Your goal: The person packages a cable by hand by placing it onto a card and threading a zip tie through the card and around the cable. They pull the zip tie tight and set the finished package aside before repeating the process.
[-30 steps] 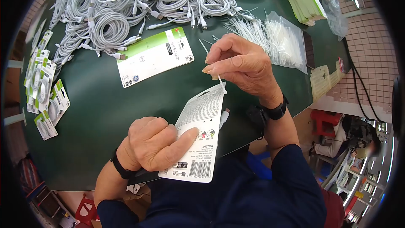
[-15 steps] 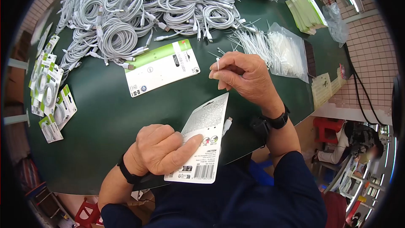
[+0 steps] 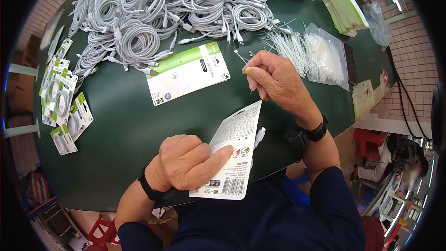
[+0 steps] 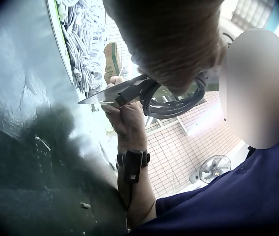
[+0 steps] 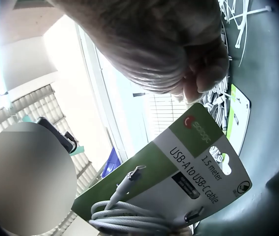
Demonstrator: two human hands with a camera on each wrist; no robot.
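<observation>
My left hand (image 3: 188,162) grips a printed packaging card (image 3: 237,130) at its lower left, thumb across the barcoded back. A coiled grey USB cable (image 5: 124,216) lies against the card's green-and-white front in the right wrist view; its connector (image 3: 260,135) sticks out past the right edge in the head view. Just above the card's top corner, my right hand (image 3: 281,81) pinches a thin white cable tie (image 3: 241,58) between thumb and forefinger, the other fingers curled. In the left wrist view the coil (image 4: 171,105) hangs under the left hand.
A flat card (image 3: 186,76) lies on the green table (image 3: 125,121). Coiled cables (image 3: 139,37) heap up at the back. Loose cable ties (image 3: 285,49) and a bag of ties (image 3: 325,56) lie right, card stacks (image 3: 344,11) behind. Finished-looking packs (image 3: 60,93) sit left.
My right hand has risen away from the card's top corner. The tie, which hung down to that corner, has turned in the fingers. My left hand keeps its grip; the head view has shifted slightly.
</observation>
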